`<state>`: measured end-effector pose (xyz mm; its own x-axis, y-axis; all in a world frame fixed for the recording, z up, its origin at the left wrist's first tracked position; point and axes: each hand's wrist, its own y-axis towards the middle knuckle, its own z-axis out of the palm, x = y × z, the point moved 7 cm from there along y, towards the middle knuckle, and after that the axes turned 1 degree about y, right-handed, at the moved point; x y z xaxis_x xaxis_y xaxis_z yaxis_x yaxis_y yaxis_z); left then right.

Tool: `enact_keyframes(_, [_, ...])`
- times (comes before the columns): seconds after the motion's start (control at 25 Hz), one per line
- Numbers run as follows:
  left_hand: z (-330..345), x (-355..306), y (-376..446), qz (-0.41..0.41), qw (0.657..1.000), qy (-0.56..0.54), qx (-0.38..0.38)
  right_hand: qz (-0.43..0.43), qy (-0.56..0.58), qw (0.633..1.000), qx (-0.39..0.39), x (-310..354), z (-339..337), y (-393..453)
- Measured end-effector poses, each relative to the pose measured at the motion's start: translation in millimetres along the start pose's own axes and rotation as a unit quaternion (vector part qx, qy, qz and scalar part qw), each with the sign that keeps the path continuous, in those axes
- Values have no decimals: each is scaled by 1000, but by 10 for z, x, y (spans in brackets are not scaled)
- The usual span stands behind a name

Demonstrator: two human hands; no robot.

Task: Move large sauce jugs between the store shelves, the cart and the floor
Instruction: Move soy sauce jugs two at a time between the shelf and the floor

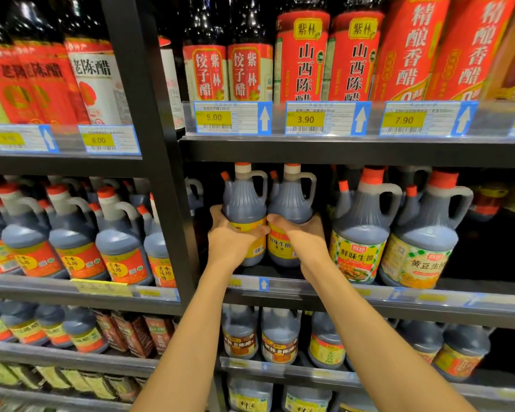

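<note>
Two large dark sauce jugs with orange caps and yellow labels stand side by side on the middle shelf (309,288). My left hand (231,237) wraps around the body of the left jug (244,203). The right jug (292,203) has my right hand (302,233) closed around its label area. Both jugs are upright, set back from the shelf's front edge. My fingertips meet between the two jugs.
Two bigger jugs (363,230) with checked labels stand just right of my hands. A black upright post (161,162) borders the bay on the left, with more jugs (72,233) beyond it. Bottles fill the shelves above and below; dark space lies at far right.
</note>
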<state>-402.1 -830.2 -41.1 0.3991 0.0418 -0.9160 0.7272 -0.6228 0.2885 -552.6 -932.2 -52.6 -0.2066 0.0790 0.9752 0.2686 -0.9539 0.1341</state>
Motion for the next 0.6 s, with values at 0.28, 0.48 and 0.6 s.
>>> enact_keyframes(0.28, [48,66,8,-12,1000,21,8,-22,-9,1000,-18,4,8,26])
enact_keyframes(0.48, [-56,123,-85,-41,995,89,-15,-39,-45,998,-4,-37,-8,-148])
enact_keyframes(0.6, [-54,162,-112,-68,990,122,-5,-33,-140,989,-30,-89,-57,-139])
